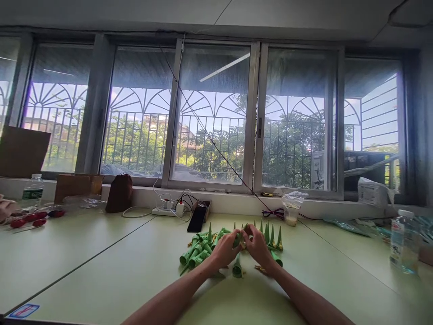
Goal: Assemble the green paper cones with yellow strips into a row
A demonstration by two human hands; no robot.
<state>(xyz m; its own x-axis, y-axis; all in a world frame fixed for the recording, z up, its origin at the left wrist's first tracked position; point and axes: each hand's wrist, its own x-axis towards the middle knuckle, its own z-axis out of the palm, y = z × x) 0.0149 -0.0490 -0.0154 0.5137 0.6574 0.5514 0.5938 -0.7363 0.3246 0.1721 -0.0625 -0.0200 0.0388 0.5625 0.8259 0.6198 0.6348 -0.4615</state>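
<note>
My left hand (pixel 226 249) is closed round a green plastic cone (pixel 237 239), mostly hidden by the fingers. Close against it, my right hand (pixel 257 246) pinches at the same cone near its upper end. To the left of my hands lies a heap of hollow green cones (pixel 199 253), tumbled over one another. Several more green cones (pixel 272 235) stand upright, points up, just beyond my right hand. Below my hands a single cone (pixel 237 270) lies with its round mouth toward me. Small yellow pieces (pixel 260 269) lie under my right wrist.
Behind the cones are a black phone (pixel 197 217), a power strip (pixel 166 211) and a bagged cup (pixel 291 214). A water bottle (pixel 403 243) stands at the right. Far left, another person's hand (pixel 6 208) is near red items (pixel 29 220) and a second bottle (pixel 33 189).
</note>
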